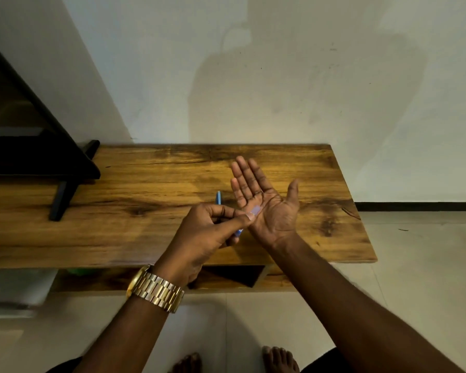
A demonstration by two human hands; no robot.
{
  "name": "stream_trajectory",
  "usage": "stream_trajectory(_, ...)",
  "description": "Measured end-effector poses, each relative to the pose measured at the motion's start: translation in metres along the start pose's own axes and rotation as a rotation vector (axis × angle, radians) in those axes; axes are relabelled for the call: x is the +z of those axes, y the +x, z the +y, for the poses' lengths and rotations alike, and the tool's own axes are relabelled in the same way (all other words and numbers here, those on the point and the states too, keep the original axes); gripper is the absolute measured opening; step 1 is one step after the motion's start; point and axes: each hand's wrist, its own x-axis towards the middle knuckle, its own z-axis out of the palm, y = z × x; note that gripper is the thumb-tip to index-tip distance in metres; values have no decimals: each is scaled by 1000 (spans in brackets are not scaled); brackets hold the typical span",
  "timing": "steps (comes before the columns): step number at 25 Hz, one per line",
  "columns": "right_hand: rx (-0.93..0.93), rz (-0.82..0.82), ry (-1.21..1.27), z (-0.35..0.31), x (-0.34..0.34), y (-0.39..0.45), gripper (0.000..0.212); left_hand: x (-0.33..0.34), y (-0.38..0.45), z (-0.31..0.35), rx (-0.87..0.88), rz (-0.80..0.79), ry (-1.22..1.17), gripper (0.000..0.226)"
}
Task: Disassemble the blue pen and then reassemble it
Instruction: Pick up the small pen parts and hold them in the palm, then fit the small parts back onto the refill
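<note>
Disassembly underway | left hand (213, 227) fingers pinching pen barrel (254, 210) | right hand (267, 203) lying open, empty | blue cap (218, 197) lying on counter (145, 211), frame centre | reassembly pending

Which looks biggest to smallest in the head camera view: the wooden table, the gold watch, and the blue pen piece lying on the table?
1. wooden table, by far the largest.
2. gold watch, though it sits nearer the camera, which inflates it.
3. blue pen piece, smallest; its lower end is hidden behind the left hand, so its full length is unclear.
</note>
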Motion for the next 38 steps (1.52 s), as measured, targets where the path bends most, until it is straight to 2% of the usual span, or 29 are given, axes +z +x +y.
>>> stream_trajectory(4,5,-76,37,8,-6,-5,105,12,2,13,1,83,171,15)
stream_trajectory(7,2,-58,59,10,-4,-6,105,16,8,18,-17,83,237,18)
stream_trajectory(16,-16,76,89,0,-11,-6,102,16,22,16,-79,80,194,17)
stream_trajectory(20,-31,120,102,-14,-11,-3,105,10,20,7,-77,39,168,25)
stream_trajectory(24,-68,180,104,-25,-9,1,104,11,15,-1,-77,-8,86,23)
stream_trajectory(27,-97,211,92,-32,-4,2,104,-1,15,-2,-73,-42,10,36)
stream_trajectory(29,-122,220,85,-39,-1,2,102,-22,21,-8,-36,69,57,29)
stream_trajectory(32,-139,222,45,-41,1,0,98,-57,36,-27,16,372,223,12)
stream_trajectory(38,-126,212,-16,-30,1,-2,95,-69,55,-52,87,557,442,20)
